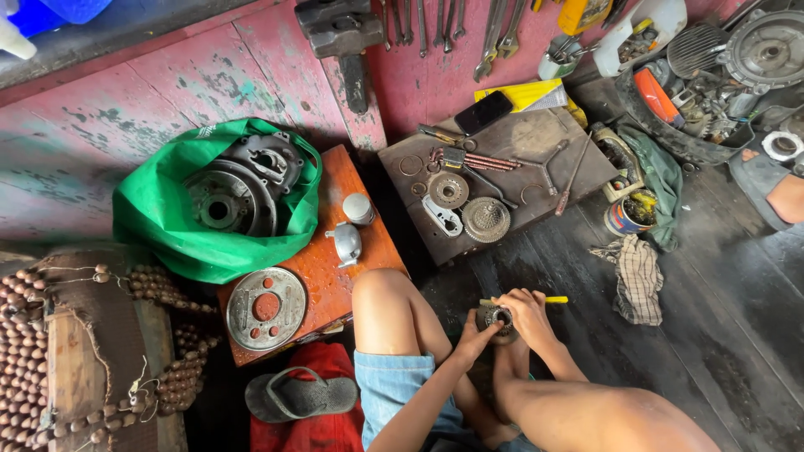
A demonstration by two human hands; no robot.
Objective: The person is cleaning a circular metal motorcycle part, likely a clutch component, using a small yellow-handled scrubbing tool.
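Sitting on a dark wooden floor, I hold a small round metal part (494, 317), like a toothed hub, low between my knees. My left hand (474, 340) cups it from below and the left. My right hand (526, 313) presses on it from the right and grips a tool with a yellow handle (554, 300) that sticks out to the right. The tool's tip is hidden by my fingers.
A low dark board (502, 172) ahead carries gears, rings, rods and a phone (483, 111). An orange stool (322, 268) to the left bears a metal disc (266, 307), two silver parts and a green bag (159, 209) holding an engine cover. A rag (638, 280), a tin and wall-hung wrenches are nearby.
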